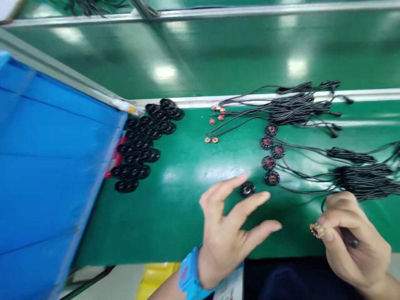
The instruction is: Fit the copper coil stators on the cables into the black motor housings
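Observation:
My left hand [233,223], with a blue band on its wrist, hovers over the green table with fingers spread and nothing held. Just beyond its fingertips lies a round black housing [247,189] with a light centre hole. At the right, my right hand [356,239] pinches a small copper-wound coil [317,230] between thumb and fingertips. A black cable end [352,241] shows in that palm. Ahead of the hands sits a cluster of black round parts [271,178] with reddish or copper centres, each joined to a black cable.
Black round parts [134,156] are heaped at the left beside a large blue bin [56,175]. Bundled black cables [290,108] with copper and red ends lie at the back, more cable bundles [359,179] at the right. A white rail [193,102] crosses behind.

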{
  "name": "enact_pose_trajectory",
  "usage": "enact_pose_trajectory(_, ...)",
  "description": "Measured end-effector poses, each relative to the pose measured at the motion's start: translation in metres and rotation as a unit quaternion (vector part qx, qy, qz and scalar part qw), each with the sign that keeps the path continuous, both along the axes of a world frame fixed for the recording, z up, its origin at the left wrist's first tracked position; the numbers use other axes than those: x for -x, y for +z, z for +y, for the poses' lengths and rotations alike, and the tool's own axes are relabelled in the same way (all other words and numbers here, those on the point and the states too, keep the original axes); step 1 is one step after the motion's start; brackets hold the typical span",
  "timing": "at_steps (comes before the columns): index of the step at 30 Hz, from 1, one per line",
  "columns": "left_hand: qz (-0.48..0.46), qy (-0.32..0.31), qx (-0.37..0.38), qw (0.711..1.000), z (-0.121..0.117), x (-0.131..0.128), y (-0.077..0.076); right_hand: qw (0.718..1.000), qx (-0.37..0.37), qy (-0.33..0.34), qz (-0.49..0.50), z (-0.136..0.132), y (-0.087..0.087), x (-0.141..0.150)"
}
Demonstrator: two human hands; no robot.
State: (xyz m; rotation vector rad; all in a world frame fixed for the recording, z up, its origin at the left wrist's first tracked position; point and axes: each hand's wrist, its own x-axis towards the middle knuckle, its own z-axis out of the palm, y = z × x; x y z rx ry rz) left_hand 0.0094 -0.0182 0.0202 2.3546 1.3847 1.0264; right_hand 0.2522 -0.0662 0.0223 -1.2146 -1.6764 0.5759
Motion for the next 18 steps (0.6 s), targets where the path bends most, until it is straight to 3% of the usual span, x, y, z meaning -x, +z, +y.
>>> enact_pose_trajectory(3,0.05,0.006,0.01,0.999,0.01,0.015,-0.019,0.977,0.025,-0.048,0.206,0.01,-0.004,-0.002)
enact_pose_trajectory(9,0.071,-0.011,0.008,0.997,0.021,0.032,-0.051,0.958,0.045,-0.08,0.271,0.035,-0.003,-0.009)
enact_pose_trajectory(14,0.038,-0.068,0.019,0.997,0.025,0.03,-0.051,0.95,0.076,-0.093,0.287,0.043,-0.002,-0.013)
enact_pose_trajectory(18,0.03,-0.123,0.078,0.989,0.026,0.024,-0.041,0.956,0.088,-0.089,0.266,0.043,0.0,-0.017)
